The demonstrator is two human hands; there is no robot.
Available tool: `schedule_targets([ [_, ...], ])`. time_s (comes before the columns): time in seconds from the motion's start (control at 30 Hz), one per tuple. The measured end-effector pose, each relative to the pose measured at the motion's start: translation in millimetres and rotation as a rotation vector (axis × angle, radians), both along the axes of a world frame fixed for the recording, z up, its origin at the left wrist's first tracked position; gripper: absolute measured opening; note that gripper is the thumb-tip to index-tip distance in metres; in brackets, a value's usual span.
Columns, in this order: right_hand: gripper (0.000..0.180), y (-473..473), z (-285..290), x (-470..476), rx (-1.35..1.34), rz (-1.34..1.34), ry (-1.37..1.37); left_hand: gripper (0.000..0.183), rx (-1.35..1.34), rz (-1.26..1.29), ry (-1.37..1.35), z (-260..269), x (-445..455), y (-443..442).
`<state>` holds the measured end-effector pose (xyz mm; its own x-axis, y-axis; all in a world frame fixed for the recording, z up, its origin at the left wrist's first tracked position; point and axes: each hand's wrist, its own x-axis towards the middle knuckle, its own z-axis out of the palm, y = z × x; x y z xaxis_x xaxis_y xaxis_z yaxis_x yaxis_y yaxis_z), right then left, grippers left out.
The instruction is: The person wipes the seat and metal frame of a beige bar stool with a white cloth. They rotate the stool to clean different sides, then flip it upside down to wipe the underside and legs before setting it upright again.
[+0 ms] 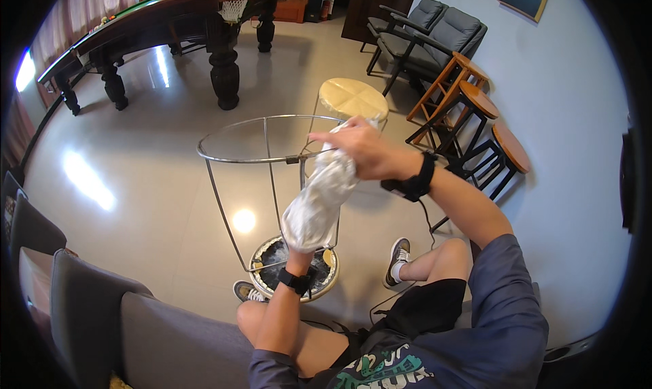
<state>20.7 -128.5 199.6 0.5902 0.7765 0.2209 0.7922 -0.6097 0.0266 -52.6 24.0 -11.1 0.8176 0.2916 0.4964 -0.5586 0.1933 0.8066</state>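
A crumpled white cloth [321, 200] covers my left hand [305, 231] down to the wrist, so its fingers are hidden. At the upper end of the cloth, my right hand [359, 147] grips the fabric, with one finger pointing out to the left. Behind and below the hands stands an upside-down stool with a metal frame [239, 160]. Its ring is at the top, and its round seat [333, 277] rests on the floor between my feet, the dark underside facing up with a pale ruffled edge.
Beyond the frame stands a stool with a cream padded seat [354, 99]. Wooden-topped stools [511, 147] and grey armchairs [456, 30] line the right wall. A billiard table [168, 9] is at the back left, a grey sofa [178, 333] at the lower left. A cable [379, 305] lies near my feet.
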Motion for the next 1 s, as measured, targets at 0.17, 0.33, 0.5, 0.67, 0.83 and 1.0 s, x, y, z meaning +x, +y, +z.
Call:
schedule_targets([
  [0.17,0.056,-97.2,-5.1,12.4,-0.026,-0.042,-0.120,0.044,0.111,-0.316,0.176,40.0,-2.5,4.1],
  [0.33,0.059,-85.9,-14.2,-3.3,0.032,-0.130,-0.082,0.045,0.163,-0.259,0.169,30.1,3.2,3.8],
  [0.5,0.071,13.7,19.0,-54.8,0.133,-0.119,-0.030,0.036,0.135,-0.190,0.210,30.5,6.7,-2.8],
  [0.67,0.070,49.1,2.8,-54.6,0.039,-0.142,-0.327,0.020,0.021,-0.148,0.073,31.6,4.5,-9.3],
  [0.83,0.073,-36.1,5.7,-37.9,0.047,-0.259,-0.226,0.049,-0.059,-0.327,0.320,41.5,5.0,-2.5],
  [1.0,0.057,-132.0,16.5,-8.6,-0.044,-0.209,-0.256,0.046,0.022,-0.306,0.251,28.1,3.0,-7.3],
])
